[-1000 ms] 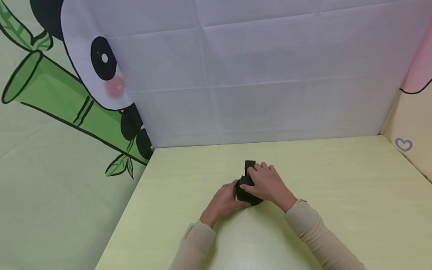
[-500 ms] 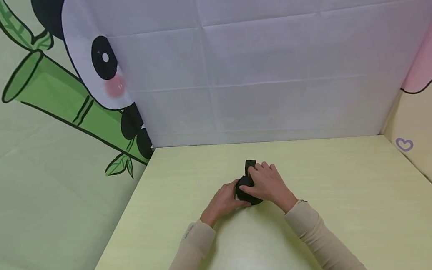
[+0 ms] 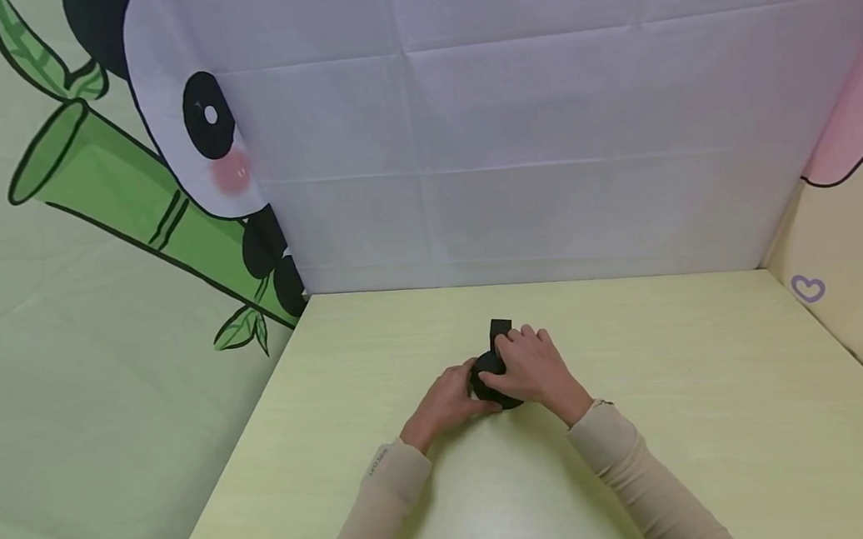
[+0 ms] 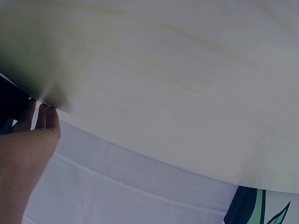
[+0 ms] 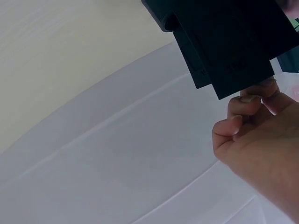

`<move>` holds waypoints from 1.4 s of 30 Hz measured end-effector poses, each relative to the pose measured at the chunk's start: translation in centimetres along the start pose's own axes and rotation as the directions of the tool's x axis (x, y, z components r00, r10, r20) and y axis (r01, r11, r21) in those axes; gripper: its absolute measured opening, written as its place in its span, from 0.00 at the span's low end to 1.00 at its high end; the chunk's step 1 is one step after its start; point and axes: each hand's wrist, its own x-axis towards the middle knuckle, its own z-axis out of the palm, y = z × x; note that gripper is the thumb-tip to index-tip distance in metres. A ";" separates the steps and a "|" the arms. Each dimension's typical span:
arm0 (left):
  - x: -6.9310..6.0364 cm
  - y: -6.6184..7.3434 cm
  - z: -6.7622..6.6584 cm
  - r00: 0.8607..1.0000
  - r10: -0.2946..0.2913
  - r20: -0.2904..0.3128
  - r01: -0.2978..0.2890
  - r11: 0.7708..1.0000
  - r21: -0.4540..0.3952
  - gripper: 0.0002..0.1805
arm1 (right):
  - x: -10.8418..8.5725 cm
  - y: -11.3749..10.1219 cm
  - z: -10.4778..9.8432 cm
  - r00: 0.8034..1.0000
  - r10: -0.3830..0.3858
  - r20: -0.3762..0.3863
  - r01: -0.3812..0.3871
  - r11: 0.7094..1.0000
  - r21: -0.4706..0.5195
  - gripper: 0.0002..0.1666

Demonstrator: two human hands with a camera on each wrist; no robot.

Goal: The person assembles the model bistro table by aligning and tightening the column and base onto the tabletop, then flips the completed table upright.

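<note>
A small black device (image 3: 487, 366) stands on the table, with a rounded lower body and an upright rectangular block (image 3: 500, 328) behind it. My left hand (image 3: 444, 400) holds the rounded body from the left, thumb in front and fingers behind. My right hand (image 3: 534, 364) grips its right side and top, covering much of it. In the right wrist view, flat rectangular dark plates (image 5: 224, 51) show beside the curled fingers of the right hand (image 5: 261, 126). At the left edge of the left wrist view, the left hand (image 4: 35, 144) meets a dark part of the device. Its exact kind is unclear.
The pale yellow table (image 3: 671, 370) stretches around both hands. Behind it hangs a whitish cloth (image 3: 544, 153) with a panda and bamboo print on the left. Printed panels (image 3: 853, 273) stand at the right side.
The top of the rounded body changes from an angular outline to a smooth round one. Both hands stay almost in place, with the right hand shifting very slightly.
</note>
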 end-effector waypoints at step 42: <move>-0.3 -0.2 -0.1 1.000 0.013 -0.002 -0.013 1.000 -0.024 0.34 | 0.1 -0.5 0.6 0.995 -0.096 -0.037 0.097 0.995 0.020 0.21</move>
